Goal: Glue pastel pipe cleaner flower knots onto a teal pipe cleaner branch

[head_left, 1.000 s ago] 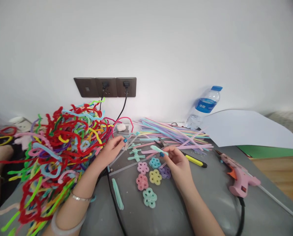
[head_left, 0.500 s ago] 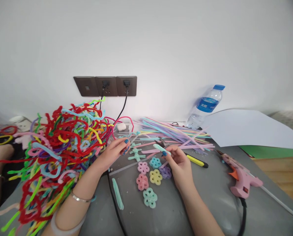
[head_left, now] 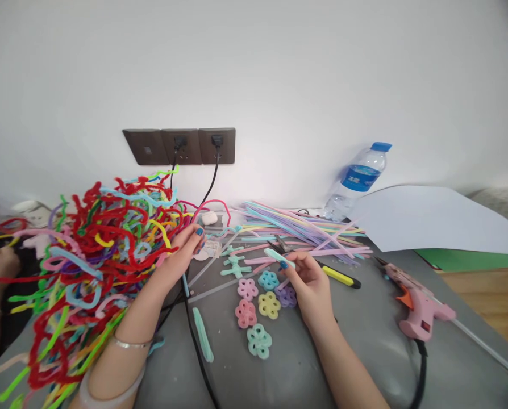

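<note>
My right hand (head_left: 311, 278) pinches a folded mint-green pipe cleaner (head_left: 276, 257) between thumb and fingers, above the table. My left hand (head_left: 184, 250) is beside the tangled pile, its fingers loosely curled with blue nails showing; I see nothing held in it. Between the hands lie pipe-cleaner flowers: pink (head_left: 248, 289), blue (head_left: 268, 280), yellow (head_left: 269, 305), purple (head_left: 286, 296), coral (head_left: 246, 313) and mint (head_left: 259, 341). Another folded mint pipe cleaner (head_left: 203, 335) lies below my left hand, and a mint knotted piece (head_left: 236, 266) lies behind the flowers.
A tangled heap of colored pipe cleaners (head_left: 109, 244) fills the left; straight pastel ones (head_left: 296, 227) lie behind. At right are a yellow cutter (head_left: 339, 275), pink glue gun (head_left: 422, 307), water bottle (head_left: 356, 182) and white paper (head_left: 441, 218). A black cable (head_left: 196, 335) crosses the table. Another person's hand (head_left: 2, 267) is far left.
My left hand has moved left and slightly up, away from my right hand, uncovering a white round label on the table. My right hand still holds the folded mint pipe cleaner.
</note>
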The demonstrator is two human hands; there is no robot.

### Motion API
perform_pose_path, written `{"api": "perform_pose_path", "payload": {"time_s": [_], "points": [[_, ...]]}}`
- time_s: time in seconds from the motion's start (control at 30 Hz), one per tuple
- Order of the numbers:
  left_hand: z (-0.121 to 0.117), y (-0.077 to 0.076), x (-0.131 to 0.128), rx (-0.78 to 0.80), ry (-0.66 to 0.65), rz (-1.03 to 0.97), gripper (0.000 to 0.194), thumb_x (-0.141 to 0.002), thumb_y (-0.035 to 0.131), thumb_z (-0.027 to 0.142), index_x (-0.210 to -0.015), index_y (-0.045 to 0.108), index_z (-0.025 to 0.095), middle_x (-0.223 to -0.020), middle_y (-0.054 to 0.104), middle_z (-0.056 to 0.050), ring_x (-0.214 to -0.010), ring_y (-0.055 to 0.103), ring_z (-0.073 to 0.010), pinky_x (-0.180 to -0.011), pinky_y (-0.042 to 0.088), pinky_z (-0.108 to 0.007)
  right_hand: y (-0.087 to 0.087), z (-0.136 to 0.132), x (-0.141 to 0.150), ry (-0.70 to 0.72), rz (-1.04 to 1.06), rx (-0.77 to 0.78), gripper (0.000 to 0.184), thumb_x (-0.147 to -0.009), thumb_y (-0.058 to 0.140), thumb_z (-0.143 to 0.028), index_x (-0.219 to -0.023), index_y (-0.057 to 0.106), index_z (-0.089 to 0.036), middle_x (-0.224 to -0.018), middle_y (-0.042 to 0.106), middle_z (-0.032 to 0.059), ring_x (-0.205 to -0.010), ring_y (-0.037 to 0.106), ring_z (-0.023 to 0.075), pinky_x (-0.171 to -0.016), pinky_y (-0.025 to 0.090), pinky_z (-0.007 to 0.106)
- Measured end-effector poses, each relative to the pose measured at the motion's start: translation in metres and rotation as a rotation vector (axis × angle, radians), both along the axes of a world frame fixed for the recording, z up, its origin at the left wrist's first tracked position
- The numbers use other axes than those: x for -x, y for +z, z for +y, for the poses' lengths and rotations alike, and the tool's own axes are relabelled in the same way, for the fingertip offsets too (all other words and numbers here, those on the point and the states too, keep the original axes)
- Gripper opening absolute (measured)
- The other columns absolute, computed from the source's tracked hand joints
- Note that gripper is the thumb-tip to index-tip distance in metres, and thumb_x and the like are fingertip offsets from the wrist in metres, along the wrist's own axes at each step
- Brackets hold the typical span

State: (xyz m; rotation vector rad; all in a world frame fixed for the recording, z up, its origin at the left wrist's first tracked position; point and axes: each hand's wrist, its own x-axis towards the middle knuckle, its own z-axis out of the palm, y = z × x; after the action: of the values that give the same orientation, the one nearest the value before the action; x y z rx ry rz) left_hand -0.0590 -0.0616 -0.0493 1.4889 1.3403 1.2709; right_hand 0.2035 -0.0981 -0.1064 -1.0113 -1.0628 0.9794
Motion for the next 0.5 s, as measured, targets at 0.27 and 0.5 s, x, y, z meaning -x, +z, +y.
{"api": "perform_pose_path", "payload": {"time_s": [0.27,0.5], "points": [[0.0063,-0.0026,0.0093,-0.221,0.082,-0.037,0.025,-0.085,0.065,0.04,-0.099,0.057,0.021,-0.099,0.069,-0.006,-0.098,0.066,-0.0219,-0.088,0.051,-0.034,0.0007,0.0008,0.0,-0.017,-0.006,-0.014,0.027,-0.079,0.079,-0.043,-0.085,0.063,-0.022,-0.075,0.062,0.0004,-0.063,0.058,0.0143,-0.055,0.047,0.024],[0.0055,-0.0064,0.0043,-0.137,0.041,-0.102,0.022,-0.086,0.061,0.033,-0.103,0.055,0.02,-0.078,0.065,0.0,-0.079,0.064,-0.0168,-0.075,0.05,-0.028,0.003,-0.0003,0.0004,-0.014,-0.018,-0.01,0.026,-0.079,0.078,-0.042,-0.085,0.063,-0.022,-0.076,0.062,0.0001,-0.063,0.058,0.0137,-0.056,0.048,0.024]]}}
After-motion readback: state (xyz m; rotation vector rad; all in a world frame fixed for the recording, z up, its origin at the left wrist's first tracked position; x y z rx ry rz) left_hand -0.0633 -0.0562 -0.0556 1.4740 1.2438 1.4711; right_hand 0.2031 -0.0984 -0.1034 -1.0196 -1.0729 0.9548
